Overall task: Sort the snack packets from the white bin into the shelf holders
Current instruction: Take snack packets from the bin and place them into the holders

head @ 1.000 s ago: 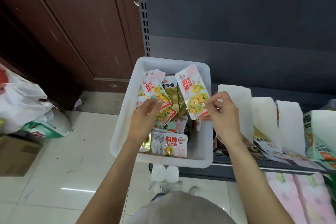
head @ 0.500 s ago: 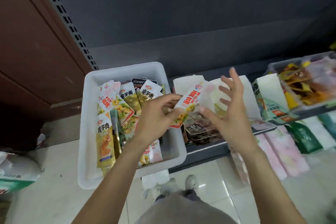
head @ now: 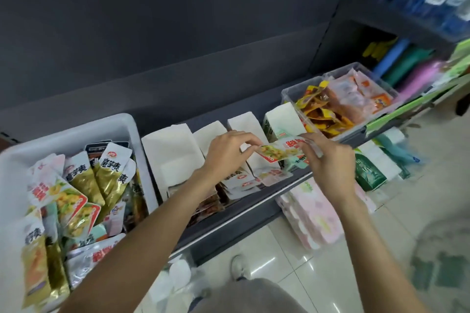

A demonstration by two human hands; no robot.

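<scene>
Hands meet over the middle of a dark shelf (head: 254,206), and between them we hold one snack packet (head: 281,151), white with red lettering and a picture of yellow-green food. Our left hand (head: 226,157) pinches its left end between thumb and fingertips; our right hand (head: 330,162) curls round its right end. The packet lies roughly flat, just above a row of white paper holders (head: 173,157) standing side by side on the shelf. Several holders already have packets lying at their near, open ends.

To the left, the white bin (head: 76,132) sits crowded with more packets (head: 101,175), gold ones and white ones mixed together. To the far right of the holders, a clear tub (head: 353,71) holds orange and yellow packets. Below the shelf, near the pale tiled floor (head: 292,274), we see pink wrapped packs (head: 312,218) and a green pack (head: 368,175). Further right the shelving is blurred.
</scene>
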